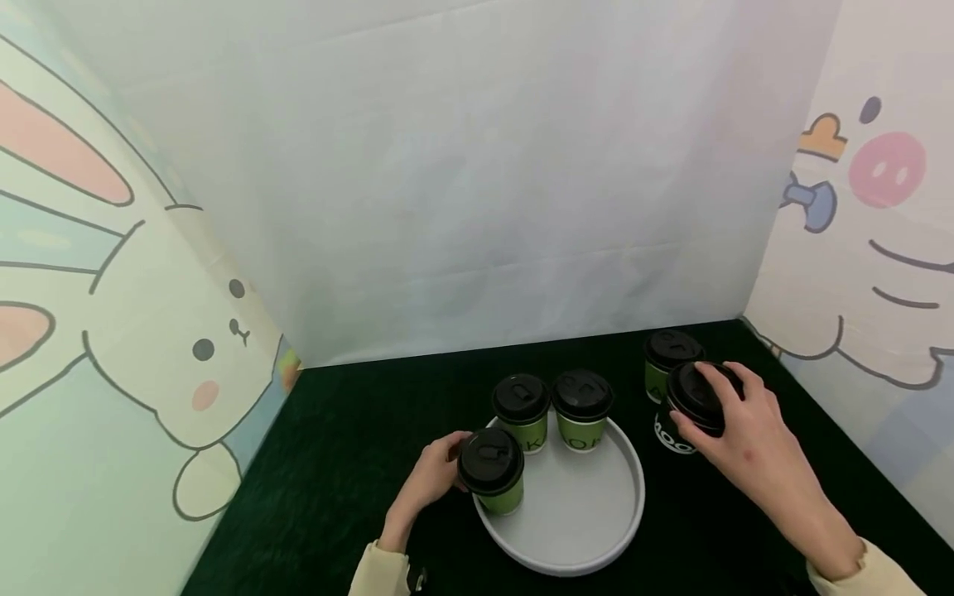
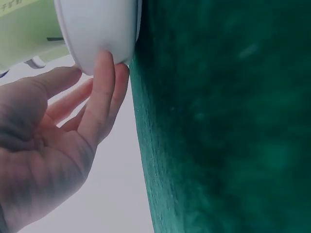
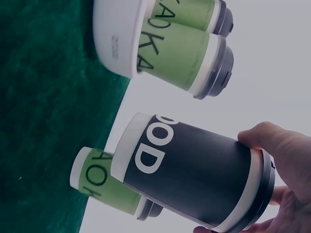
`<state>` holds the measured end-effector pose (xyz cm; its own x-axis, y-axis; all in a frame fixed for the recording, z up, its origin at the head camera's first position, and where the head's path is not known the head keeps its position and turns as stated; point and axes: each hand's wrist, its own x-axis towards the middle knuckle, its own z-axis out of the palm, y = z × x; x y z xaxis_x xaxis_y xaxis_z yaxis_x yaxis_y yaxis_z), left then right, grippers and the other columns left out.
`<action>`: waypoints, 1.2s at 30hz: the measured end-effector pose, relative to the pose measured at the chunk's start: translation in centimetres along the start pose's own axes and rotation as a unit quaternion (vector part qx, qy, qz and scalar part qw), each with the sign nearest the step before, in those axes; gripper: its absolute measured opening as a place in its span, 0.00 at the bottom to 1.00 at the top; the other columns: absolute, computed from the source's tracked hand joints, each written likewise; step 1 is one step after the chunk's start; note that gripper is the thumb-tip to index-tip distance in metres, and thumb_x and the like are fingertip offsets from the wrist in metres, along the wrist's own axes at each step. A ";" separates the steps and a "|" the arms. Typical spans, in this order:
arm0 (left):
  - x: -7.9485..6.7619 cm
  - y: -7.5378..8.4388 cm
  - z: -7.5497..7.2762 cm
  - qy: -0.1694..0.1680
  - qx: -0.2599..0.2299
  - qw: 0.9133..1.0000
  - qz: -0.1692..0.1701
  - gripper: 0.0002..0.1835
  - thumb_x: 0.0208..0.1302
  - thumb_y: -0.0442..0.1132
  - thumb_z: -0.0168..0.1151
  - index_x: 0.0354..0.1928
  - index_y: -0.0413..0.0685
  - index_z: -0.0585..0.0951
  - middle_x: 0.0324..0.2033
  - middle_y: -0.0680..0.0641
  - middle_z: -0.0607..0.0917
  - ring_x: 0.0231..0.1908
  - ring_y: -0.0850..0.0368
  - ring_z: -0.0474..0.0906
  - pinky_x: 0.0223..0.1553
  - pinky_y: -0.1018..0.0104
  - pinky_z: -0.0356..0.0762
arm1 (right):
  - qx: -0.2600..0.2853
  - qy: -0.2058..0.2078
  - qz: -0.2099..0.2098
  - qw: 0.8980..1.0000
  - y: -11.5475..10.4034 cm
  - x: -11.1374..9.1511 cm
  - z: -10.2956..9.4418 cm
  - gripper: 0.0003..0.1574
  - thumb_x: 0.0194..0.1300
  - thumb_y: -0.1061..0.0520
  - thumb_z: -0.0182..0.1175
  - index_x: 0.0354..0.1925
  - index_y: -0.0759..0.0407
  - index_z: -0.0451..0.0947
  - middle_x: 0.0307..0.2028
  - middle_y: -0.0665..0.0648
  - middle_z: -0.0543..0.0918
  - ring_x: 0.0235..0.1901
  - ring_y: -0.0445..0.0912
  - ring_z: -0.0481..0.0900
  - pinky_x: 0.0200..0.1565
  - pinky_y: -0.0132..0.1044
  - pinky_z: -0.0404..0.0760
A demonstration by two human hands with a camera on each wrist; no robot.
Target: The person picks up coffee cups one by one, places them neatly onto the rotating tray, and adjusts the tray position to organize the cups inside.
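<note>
My right hand [image 1: 753, 439] grips a black paper cup [image 3: 194, 167] with white lettering near its black lid, fingers and thumb spread around the top. In the right wrist view its base hangs above the table. Behind it stands a lidded green cup [image 1: 657, 381]. My left hand [image 1: 432, 476] is at the left side of a round white tray [image 1: 574, 538]; in the left wrist view its fairly straight fingers touch the tray's outer wall. Three green cups with black lids are on the tray: a near-left one [image 1: 501, 497], a back-left one [image 1: 531, 434] and a back-right one [image 1: 581, 432].
A dark green cloth [image 1: 335, 447] covers the table. A pale curtain [image 1: 492, 182] rises behind its back edge. Printed side panels show a rabbit [image 1: 171, 389] on the left and a pig-nosed figure [image 1: 842, 290] on the right.
</note>
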<state>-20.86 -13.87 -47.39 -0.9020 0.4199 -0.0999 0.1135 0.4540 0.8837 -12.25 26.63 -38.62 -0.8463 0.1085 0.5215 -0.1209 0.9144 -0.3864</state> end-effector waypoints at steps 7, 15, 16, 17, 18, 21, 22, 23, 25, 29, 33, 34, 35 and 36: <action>-1.9 0.3 1.3 0.016 -0.007 1.000 -0.015 0.20 0.69 0.49 0.52 0.58 0.47 0.71 0.38 0.46 0.78 0.27 0.53 0.80 0.25 0.61 0.80 | 0.013 0.003 -0.035 0.999 -1.4 0.4 0.3 0.48 0.49 0.48 0.71 0.64 0.56 0.63 0.59 0.74 0.61 0.49 0.69 0.63 0.32 0.63 0.72; -4.1 1.1 2.4 0.027 -0.005 0.999 -0.046 0.20 0.68 0.50 0.53 0.54 0.45 0.70 0.34 0.47 0.78 0.28 0.52 0.79 0.22 0.63 0.79 | 0.024 -0.004 -0.073 0.997 -3.2 0.7 1.2 0.48 0.48 0.48 0.72 0.64 0.55 0.63 0.59 0.73 0.62 0.49 0.68 0.65 0.34 0.62 0.74; -4.3 1.2 2.5 0.026 -0.005 0.998 -0.048 0.20 0.68 0.50 0.53 0.54 0.45 0.70 0.34 0.47 0.78 0.28 0.52 0.79 0.22 0.63 0.78 | 0.025 -0.005 -0.078 0.997 -3.4 0.8 1.3 0.48 0.48 0.48 0.72 0.64 0.55 0.64 0.59 0.72 0.62 0.49 0.68 0.66 0.33 0.61 0.75; -4.5 1.3 2.6 0.025 -0.004 0.998 -0.051 0.22 0.67 0.52 0.53 0.54 0.45 0.70 0.34 0.48 0.78 0.27 0.52 0.79 0.22 0.63 0.78 | 0.026 -0.004 -0.085 0.996 -3.6 0.8 1.4 0.48 0.47 0.48 0.72 0.64 0.55 0.64 0.59 0.72 0.62 0.49 0.67 0.66 0.33 0.60 0.75; -4.7 1.4 2.7 0.023 -0.003 0.998 -0.054 0.22 0.67 0.53 0.53 0.54 0.44 0.70 0.33 0.47 0.78 0.27 0.52 0.79 0.22 0.63 0.78 | 0.027 -0.004 -0.091 0.995 -3.8 0.9 1.6 0.48 0.47 0.48 0.72 0.64 0.55 0.64 0.59 0.72 0.63 0.48 0.67 0.67 0.33 0.59 0.75; -5.1 1.8 2.9 0.023 0.005 0.998 -0.059 0.21 0.68 0.50 0.52 0.54 0.43 0.70 0.33 0.48 0.77 0.26 0.53 0.78 0.21 0.63 0.78 | 0.031 -0.008 -0.105 0.994 -4.2 1.0 2.2 0.47 0.47 0.48 0.72 0.63 0.55 0.65 0.59 0.71 0.63 0.49 0.66 0.67 0.32 0.57 0.76; -5.2 1.9 3.0 0.023 0.006 0.998 -0.058 0.19 0.69 0.48 0.52 0.54 0.42 0.69 0.33 0.47 0.77 0.26 0.53 0.78 0.21 0.63 0.78 | 0.033 -0.012 -0.108 0.994 -4.4 1.0 2.4 0.46 0.48 0.48 0.72 0.63 0.55 0.65 0.59 0.71 0.63 0.49 0.66 0.67 0.32 0.56 0.76; -5.3 2.0 3.1 0.022 0.006 0.998 -0.057 0.18 0.70 0.46 0.51 0.54 0.42 0.69 0.33 0.47 0.77 0.26 0.53 0.78 0.21 0.63 0.78 | 0.035 -0.016 -0.109 0.993 -4.5 1.1 2.6 0.46 0.48 0.47 0.71 0.63 0.55 0.65 0.59 0.70 0.63 0.49 0.65 0.67 0.32 0.55 0.76; -5.5 2.1 3.3 0.020 0.004 0.998 -0.055 0.16 0.70 0.43 0.50 0.53 0.41 0.69 0.33 0.47 0.77 0.26 0.53 0.77 0.21 0.63 0.78 | 0.039 -0.028 -0.107 0.993 -4.6 1.1 2.9 0.44 0.50 0.46 0.70 0.63 0.54 0.65 0.60 0.70 0.62 0.50 0.66 0.67 0.31 0.53 0.77; -5.7 2.1 3.4 0.016 0.001 0.999 -0.052 0.14 0.71 0.42 0.49 0.52 0.42 0.69 0.33 0.47 0.77 0.26 0.53 0.77 0.21 0.63 0.78 | 0.042 -0.056 -0.094 0.993 -4.8 1.1 3.6 0.43 0.53 0.43 0.67 0.63 0.52 0.64 0.61 0.70 0.61 0.52 0.66 0.66 0.31 0.53 0.77; -5.7 2.1 3.2 0.019 0.012 0.998 -0.055 0.15 0.70 0.45 0.51 0.51 0.44 0.70 0.33 0.46 0.78 0.25 0.53 0.78 0.20 0.62 0.78 | 0.043 -0.080 -0.089 0.992 -4.8 1.1 4.4 0.42 0.54 0.41 0.66 0.64 0.50 0.64 0.62 0.69 0.60 0.53 0.65 0.66 0.32 0.53 0.77; -5.7 2.1 3.1 0.022 0.016 0.998 -0.056 0.15 0.70 0.46 0.51 0.51 0.45 0.70 0.33 0.45 0.78 0.25 0.52 0.78 0.20 0.62 0.78 | 0.044 -0.086 -0.089 0.991 -4.8 1.0 4.6 0.42 0.54 0.41 0.66 0.64 0.50 0.64 0.62 0.69 0.60 0.53 0.65 0.66 0.32 0.53 0.77; -5.7 2.1 3.0 0.024 0.020 0.998 -0.056 0.16 0.70 0.46 0.50 0.52 0.44 0.70 0.33 0.45 0.78 0.25 0.52 0.78 0.19 0.62 0.77 | 0.045 -0.092 -0.091 0.991 -4.8 1.0 4.8 0.42 0.54 0.41 0.66 0.64 0.50 0.64 0.62 0.69 0.60 0.53 0.65 0.66 0.32 0.52 0.77; -5.7 2.1 2.9 0.026 0.024 0.998 -0.056 0.16 0.71 0.46 0.49 0.53 0.44 0.70 0.33 0.45 0.78 0.25 0.52 0.77 0.19 0.62 0.77 | 0.047 -0.096 -0.093 0.990 -4.9 1.0 5.0 0.42 0.54 0.41 0.66 0.64 0.50 0.64 0.62 0.69 0.60 0.53 0.64 0.65 0.32 0.52 0.78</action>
<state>-14.33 -13.04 -46.28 -0.9303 0.3244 -0.1712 0.0300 0.5325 0.8459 -15.07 20.34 -40.02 -0.8872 -0.1428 0.4387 -0.3239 0.8699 -0.3720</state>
